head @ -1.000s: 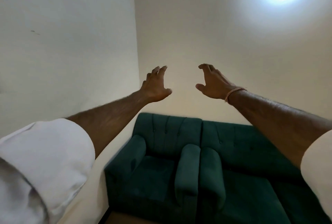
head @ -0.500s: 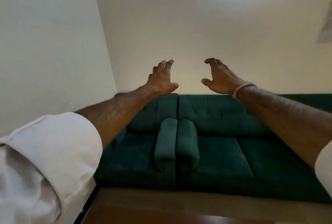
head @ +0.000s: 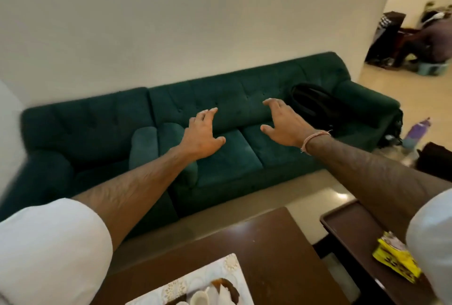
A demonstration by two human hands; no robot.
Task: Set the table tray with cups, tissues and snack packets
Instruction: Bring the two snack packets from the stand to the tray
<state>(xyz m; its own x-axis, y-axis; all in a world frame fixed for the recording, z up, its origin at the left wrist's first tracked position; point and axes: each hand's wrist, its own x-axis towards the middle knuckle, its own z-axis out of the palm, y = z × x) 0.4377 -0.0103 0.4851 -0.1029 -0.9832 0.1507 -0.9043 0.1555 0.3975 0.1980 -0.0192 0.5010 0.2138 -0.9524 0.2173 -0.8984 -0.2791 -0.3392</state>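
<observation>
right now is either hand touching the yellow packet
Apart. The head view shows the left hand and right hand raised over the sofa, far from the yellow packet.

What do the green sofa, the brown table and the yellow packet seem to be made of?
The green sofa looks like velvet-like fabric, matte, with soft shading and tufted buttons on the back. The brown table seems polished or laminated wood, since it reflects light; which one cannot be told. The yellow packet appears to be thin glossy plastic or foil, crinkled and shiny, though it is blurred.
</observation>
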